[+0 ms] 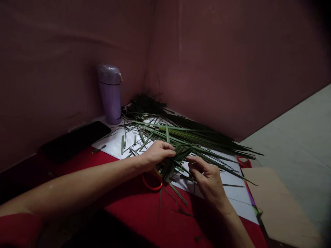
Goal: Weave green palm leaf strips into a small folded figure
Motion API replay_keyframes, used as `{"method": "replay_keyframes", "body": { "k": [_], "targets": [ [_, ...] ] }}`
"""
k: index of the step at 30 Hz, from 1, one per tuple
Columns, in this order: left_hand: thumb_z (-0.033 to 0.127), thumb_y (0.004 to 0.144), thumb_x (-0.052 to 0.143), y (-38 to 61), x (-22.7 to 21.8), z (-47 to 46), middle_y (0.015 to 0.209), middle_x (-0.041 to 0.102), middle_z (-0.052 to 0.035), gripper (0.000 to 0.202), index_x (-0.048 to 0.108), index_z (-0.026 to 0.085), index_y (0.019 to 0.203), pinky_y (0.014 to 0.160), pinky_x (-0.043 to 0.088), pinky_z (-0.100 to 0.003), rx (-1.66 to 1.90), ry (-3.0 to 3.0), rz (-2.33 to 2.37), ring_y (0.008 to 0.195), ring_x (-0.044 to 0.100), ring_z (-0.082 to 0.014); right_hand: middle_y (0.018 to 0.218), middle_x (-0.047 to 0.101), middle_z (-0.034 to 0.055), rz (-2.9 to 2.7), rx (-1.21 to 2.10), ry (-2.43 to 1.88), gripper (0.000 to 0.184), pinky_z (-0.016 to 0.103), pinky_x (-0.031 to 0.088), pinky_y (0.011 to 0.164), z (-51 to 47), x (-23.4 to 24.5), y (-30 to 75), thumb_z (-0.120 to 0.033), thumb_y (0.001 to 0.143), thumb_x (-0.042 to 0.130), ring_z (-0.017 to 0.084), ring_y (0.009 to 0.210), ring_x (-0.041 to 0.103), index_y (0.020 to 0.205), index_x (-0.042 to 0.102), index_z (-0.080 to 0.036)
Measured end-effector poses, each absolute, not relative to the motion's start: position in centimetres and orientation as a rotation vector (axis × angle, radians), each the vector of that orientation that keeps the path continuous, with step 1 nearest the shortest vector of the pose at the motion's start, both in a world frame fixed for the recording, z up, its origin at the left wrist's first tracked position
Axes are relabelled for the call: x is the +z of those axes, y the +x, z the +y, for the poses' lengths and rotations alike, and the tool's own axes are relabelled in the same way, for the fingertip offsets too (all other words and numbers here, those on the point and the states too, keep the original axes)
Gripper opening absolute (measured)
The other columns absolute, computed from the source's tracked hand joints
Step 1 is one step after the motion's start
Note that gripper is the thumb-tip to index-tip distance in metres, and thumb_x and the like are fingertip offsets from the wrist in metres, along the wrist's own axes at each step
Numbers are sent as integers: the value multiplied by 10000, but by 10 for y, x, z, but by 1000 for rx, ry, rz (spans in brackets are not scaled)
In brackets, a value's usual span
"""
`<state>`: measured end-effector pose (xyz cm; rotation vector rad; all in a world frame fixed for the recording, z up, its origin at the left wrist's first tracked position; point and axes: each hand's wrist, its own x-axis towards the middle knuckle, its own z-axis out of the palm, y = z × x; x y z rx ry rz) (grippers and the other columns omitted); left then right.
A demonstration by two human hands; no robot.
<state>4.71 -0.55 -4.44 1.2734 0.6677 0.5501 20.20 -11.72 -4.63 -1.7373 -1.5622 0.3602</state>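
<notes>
My left hand (pixel 158 153) pinches a folded piece of green palm leaf (pixel 178 157), with thumb and fingers pressed together on its left side. To the right of it, my right hand (pixel 208 175) is curled, its fingertips closed on a narrow leaf strip (pixel 184 168) at the edge of the folded piece. Below my left hand lies a pair of scissors with red handle loops (pixel 153 187), partly hidden by my hand and the leaves. Long leaf blades (pixel 201 136) and short cut bits (pixel 122 144) spread over white paper (pixel 111 146) behind my hands.
A purple tumbler (pixel 111 100) stands by the wall at the back left, beside a dark flat phone-like object (pixel 77 137). Red cloth (pixel 134 210) covers the table. A tan board (pixel 279 203) sits at the right, with a red object (pixel 244 162) near its far end. Pink walls (pixel 219 69) meet behind.
</notes>
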Motion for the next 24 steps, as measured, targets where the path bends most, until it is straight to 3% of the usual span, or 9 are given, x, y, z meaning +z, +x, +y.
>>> {"method": "replay_keyframes", "body": {
  "k": [11,15,18,24],
  "targets": [
    [190,596,572,47,-42,-7,560,527,24,125,608,102,676,481,327,-193,642,1513,680,499,438,-72,696,616,-22,-1664,135,-1826,233,217,376,562,-120,-43,199,-181,790,463,133,613,549,958,601,-265],
    [164,643,534,47,-46,-11,566,530,28,97,612,119,676,509,349,-182,834,1739,661,538,458,-74,651,583,-22,-1673,7,-1856,156,216,369,562,-120,-40,199,-169,781,464,128,593,529,836,595,-233],
    [146,673,523,46,-49,-13,608,564,12,103,620,126,702,531,372,-184,1010,1883,646,570,485,-79,770,599,0,-1672,-151,-1826,138,226,383,631,-119,-37,200,-159,778,459,134,687,542,748,583,-213],
    [73,713,515,39,-43,-16,802,625,-68,150,604,126,820,665,464,-239,1526,2161,286,737,569,-116,758,619,5,-1437,-297,-1753,103,241,417,646,-117,-40,204,-183,766,511,141,675,564,811,602,-201]
  ]
}}
